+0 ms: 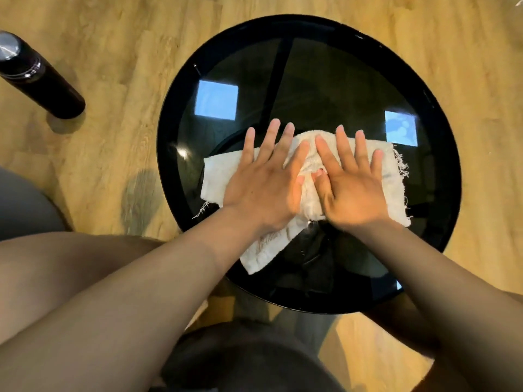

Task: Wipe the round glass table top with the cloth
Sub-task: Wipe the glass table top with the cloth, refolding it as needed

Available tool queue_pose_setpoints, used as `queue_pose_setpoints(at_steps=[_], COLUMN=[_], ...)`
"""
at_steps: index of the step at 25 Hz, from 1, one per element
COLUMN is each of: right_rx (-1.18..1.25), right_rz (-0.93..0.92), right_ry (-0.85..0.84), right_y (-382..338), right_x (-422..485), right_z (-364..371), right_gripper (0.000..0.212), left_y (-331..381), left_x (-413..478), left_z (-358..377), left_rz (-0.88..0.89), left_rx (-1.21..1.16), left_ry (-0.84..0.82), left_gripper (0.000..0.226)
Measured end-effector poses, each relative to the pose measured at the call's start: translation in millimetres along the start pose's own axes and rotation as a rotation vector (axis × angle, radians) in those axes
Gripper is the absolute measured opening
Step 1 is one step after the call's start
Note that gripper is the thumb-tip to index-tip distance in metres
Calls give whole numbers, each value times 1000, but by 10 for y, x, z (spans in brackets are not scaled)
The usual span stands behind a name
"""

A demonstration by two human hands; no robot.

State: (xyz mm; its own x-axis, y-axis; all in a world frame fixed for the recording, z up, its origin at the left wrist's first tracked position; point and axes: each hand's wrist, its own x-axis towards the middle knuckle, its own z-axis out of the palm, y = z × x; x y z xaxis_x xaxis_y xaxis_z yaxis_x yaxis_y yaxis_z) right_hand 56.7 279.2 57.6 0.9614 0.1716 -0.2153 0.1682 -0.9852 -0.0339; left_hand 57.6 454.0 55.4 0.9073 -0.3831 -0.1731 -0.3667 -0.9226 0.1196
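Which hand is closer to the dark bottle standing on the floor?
The left hand. It presses the cloth on the side toward the bottle; the right hand lies beyond it, farther away.

Hands [305, 188] on cloth [393, 176] on table [311, 66]; bottle [39, 77] left.

Two bare forearms in view, no sleeves reaching wrists or elbows. Left hand [261, 190] bare: no ring, no watch, no glove; nails short, unpainted. Right hand [353, 188] likewise bare, nails short and plain, no bracelet at wrist. Bare legs at 8 o'clock and 4 o'clock of frame. Dark grey garment at 6 o'clock, blurred, kind unclear.
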Motion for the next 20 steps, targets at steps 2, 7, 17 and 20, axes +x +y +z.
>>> queue_pose_setpoints(at_steps=[2,7,17,20], right_rx=[45,269,639,579], right_rz=[-47,401,565,399], right_ry=[7,164,168,176], right_y=[5,512,752,808], right_x=[-6,-146,-166,-289], right_z=[-47,-410,-724,-671], right_gripper=[64,64,18,5], left_y=[10,-231,-411,-449], left_x=[-28,-502,-659,-681], left_z=[-56,-216,-543,-568], left_rz=[10,-66,-499,-676], left_rx=[14,-168,-574,-707], left_ry=[-11,136,344,294], left_gripper=[66,47,18,46])
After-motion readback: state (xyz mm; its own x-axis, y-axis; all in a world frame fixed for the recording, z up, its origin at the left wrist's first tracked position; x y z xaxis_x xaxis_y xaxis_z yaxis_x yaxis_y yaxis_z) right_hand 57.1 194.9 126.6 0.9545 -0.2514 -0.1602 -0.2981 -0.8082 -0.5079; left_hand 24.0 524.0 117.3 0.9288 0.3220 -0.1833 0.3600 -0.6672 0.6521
